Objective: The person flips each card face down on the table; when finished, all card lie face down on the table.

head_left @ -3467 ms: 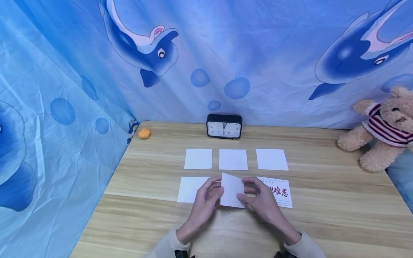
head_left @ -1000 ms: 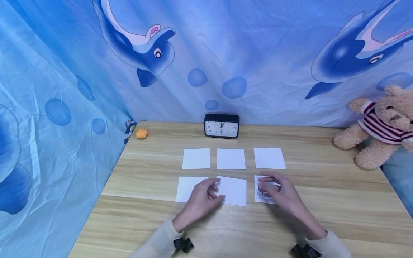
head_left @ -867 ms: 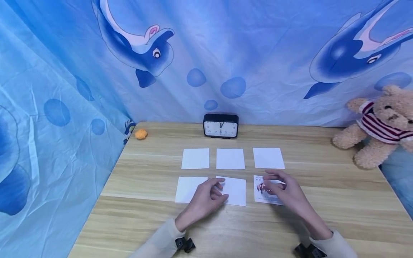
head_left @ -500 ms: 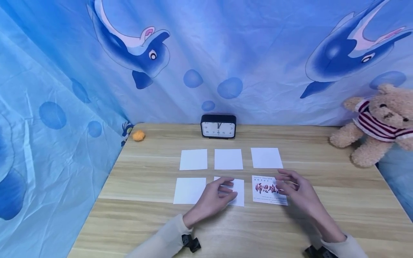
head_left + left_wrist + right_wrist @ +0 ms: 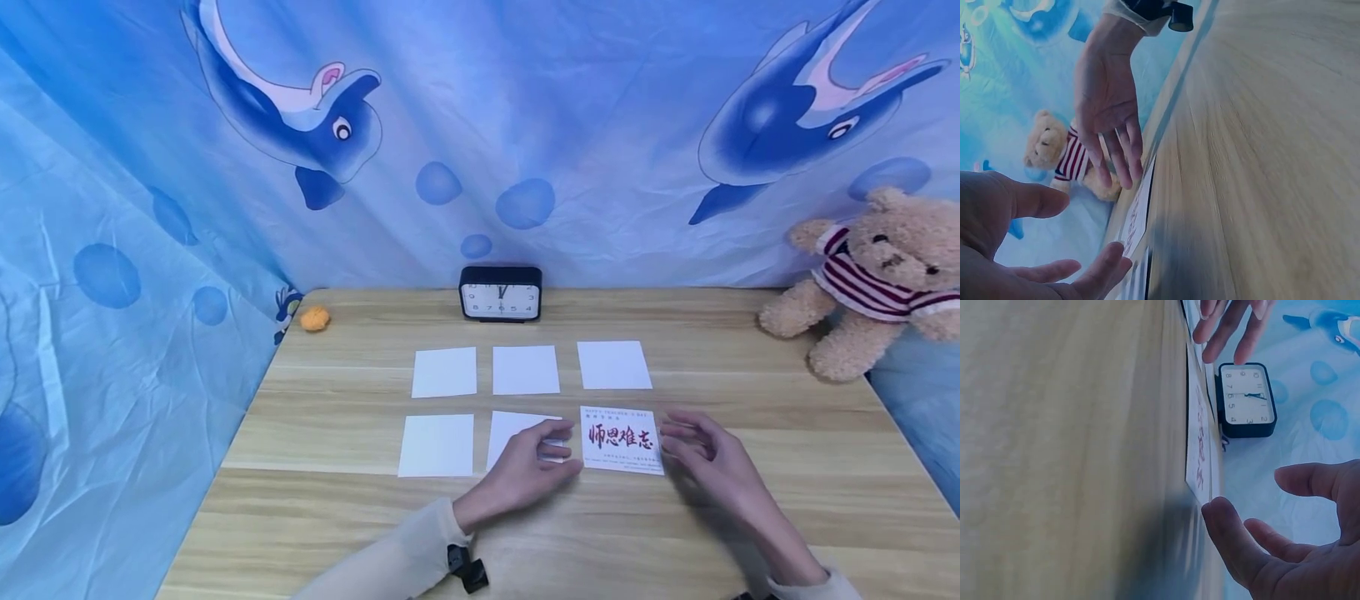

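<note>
A white card with red Chinese lettering (image 5: 621, 439) lies face up at the right end of the front row. My left hand (image 5: 534, 467) is at its left edge, fingers relaxed and thumb apart, overlapping the blank middle card (image 5: 517, 427) in the head view. At the lettered card's right edge is my right hand (image 5: 712, 458), its fingers loosely bent and holding nothing. In the right wrist view a fingertip (image 5: 1216, 509) sits right by the corner of the lettered card (image 5: 1197, 444). Another blank card (image 5: 437, 446) lies at the front left.
Behind, three blank white cards (image 5: 526, 370) form a back row on the wooden table (image 5: 337, 517). A black clock (image 5: 500, 294) stands at the rear. An orange fuzzy lump (image 5: 315, 318) sits back left, and a teddy bear (image 5: 873, 283) in a striped shirt back right.
The blank card held between both hands earlier now lies in the middle of the front row. Both hands have since shifted right to either side of the lettered card, uncovering its print.
</note>
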